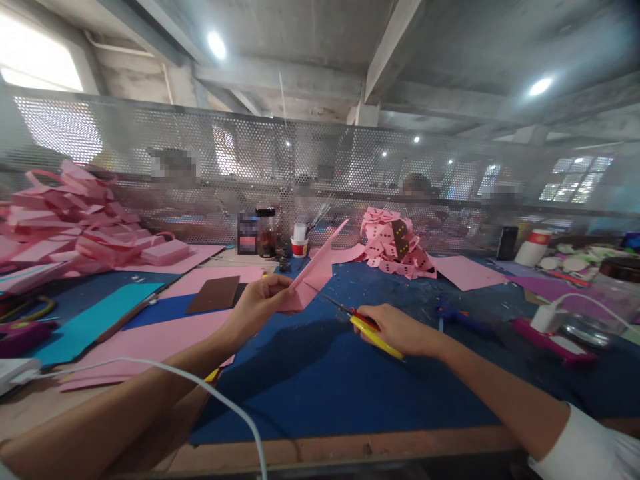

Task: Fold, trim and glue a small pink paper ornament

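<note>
My left hand (pixel 265 300) pinches a folded piece of pink foam sheet (pixel 315 273), raised above the blue work mat (pixel 300 380). One flap of the sheet stands up to the right. My right hand (pixel 395 327) is wrapped round the yellow and red handles of a pair of scissors (pixel 367 328). Their blades point left toward the lower edge of the pink sheet; whether they touch it I cannot tell. Left of my left hand lie a brown sheet (pixel 215 295) and larger pink sheets (pixel 165 337).
Pink strap-handled pieces (pixel 90 227) are heaped at the left, near a turquoise sheet (pixel 105 320). Pink dotted pieces (pixel 395 243) are piled at the back. A blue glue gun (pixel 465 319) lies right of my right hand. A white cable (pixel 200 380) crosses over my left forearm.
</note>
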`<state>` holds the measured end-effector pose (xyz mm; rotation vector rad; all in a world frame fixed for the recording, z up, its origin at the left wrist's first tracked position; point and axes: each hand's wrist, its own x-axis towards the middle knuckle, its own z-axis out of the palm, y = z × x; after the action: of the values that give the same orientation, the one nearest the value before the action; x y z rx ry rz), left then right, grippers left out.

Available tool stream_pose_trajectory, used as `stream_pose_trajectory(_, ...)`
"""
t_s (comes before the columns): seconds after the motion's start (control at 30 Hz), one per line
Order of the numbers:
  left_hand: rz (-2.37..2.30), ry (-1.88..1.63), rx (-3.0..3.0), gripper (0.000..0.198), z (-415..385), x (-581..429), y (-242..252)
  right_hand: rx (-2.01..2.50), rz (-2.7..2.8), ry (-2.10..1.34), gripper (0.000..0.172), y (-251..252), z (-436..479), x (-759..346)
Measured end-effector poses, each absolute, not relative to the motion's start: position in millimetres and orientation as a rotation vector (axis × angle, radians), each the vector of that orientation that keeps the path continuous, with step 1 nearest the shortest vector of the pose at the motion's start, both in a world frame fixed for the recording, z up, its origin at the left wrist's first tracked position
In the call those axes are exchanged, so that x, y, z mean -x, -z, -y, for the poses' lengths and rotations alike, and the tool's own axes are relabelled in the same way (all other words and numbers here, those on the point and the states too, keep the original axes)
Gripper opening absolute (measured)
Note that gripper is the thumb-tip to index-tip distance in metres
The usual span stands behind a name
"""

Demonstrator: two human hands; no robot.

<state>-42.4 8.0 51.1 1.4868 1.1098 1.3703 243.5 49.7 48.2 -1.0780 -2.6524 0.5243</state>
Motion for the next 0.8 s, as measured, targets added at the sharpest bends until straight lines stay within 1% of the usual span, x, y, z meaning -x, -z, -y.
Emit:
stream_pose_trajectory(0.27,-1.124,-1.373,-1.499,0.024,-8.0,41.8,-51.8,1.058,2.653,-0.523,0.016,-47.2,-49.8,-243.9)
stream_pose_trajectory(0.57,-1.113,-1.366,-1.493,0.023,-5.6,40.6,-53.1,1.067,2.662,-0.463,0.019,-45.9,-50.7,-243.2)
stream_pose_trajectory(0.8,-1.119,-1.373,-1.507,0.028,-6.2,41.0,-52.8,1.067,2.659,-0.489,0.018,-45.3,-50.7,-243.5)
